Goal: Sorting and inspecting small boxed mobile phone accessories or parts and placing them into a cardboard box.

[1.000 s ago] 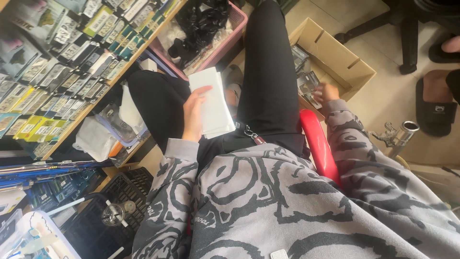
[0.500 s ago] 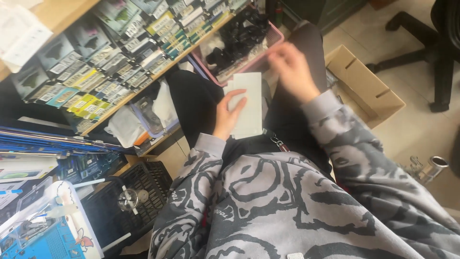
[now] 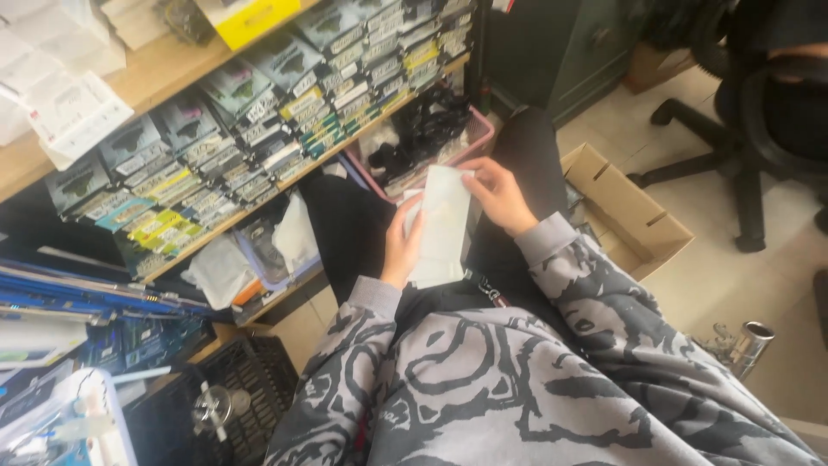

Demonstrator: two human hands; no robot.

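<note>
A flat white packet (image 3: 442,229) is held upright over my lap. My left hand (image 3: 400,246) grips its left edge, thumb and fingers wrapped around the side. My right hand (image 3: 498,197) pinches its upper right corner. I sit in black trousers and a grey patterned sweatshirt (image 3: 517,388). Both hands are close together, just in front of a pink basket (image 3: 479,131) of black parts.
A wooden shelf (image 3: 172,69) at left carries rows of small packaged items (image 3: 259,129). An open cardboard box (image 3: 630,211) lies on the floor to the right, beside an office chair (image 3: 750,112). A black crate (image 3: 241,406) and a metal cylinder (image 3: 749,343) sit low.
My right hand came up from the box side to the packet and now pinches its top corner. The left hand lifted the packet higher. The camera tilted up toward the shelf.
</note>
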